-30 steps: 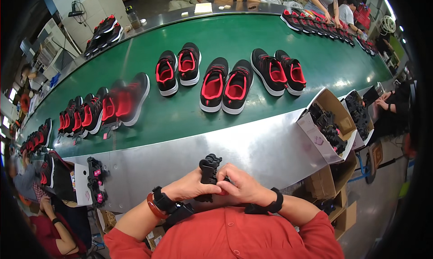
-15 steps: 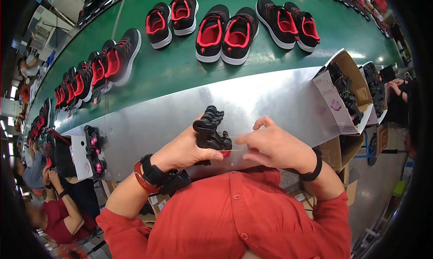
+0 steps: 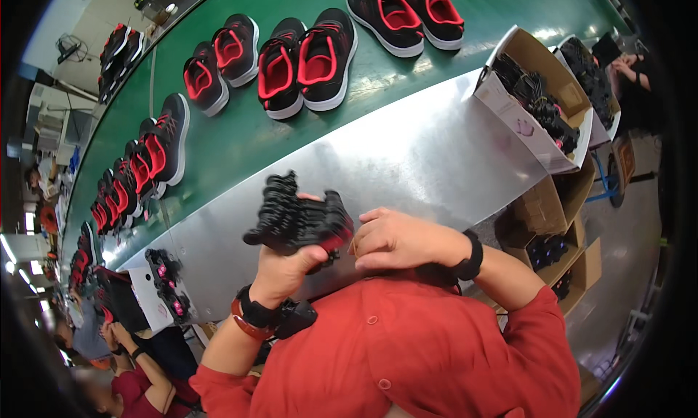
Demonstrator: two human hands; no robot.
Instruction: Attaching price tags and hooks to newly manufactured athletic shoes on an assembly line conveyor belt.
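Observation:
A stack of black plastic hooked pieces, like small shoe hangers [image 3: 298,218], is gripped in my left hand [image 3: 287,269] above the metal work surface. The stack is tilted and slightly blurred, and a red part shows at its right end. My left thumb presses along its near side; the other fingers are mostly hidden behind it. My right hand [image 3: 392,240] is closed, its fingertips pinched against the red end. A thin rubber band [image 3: 354,246] shows faintly at those fingertips.
Pairs of black shoes with red linings [image 3: 309,61] stand on the green conveyor [image 3: 407,80] beyond the metal surface [image 3: 429,163]. Open cartons [image 3: 542,138] of black pieces sit at right. More black pieces [image 3: 167,283] lie at left near a white box. A co-worker [image 3: 138,371] is at lower left.
The view has turned, shifting shoes and cartons. My left hand has rotated the stack to a broader face. My right hand has come in from the right to its red end, fingers now more curled.

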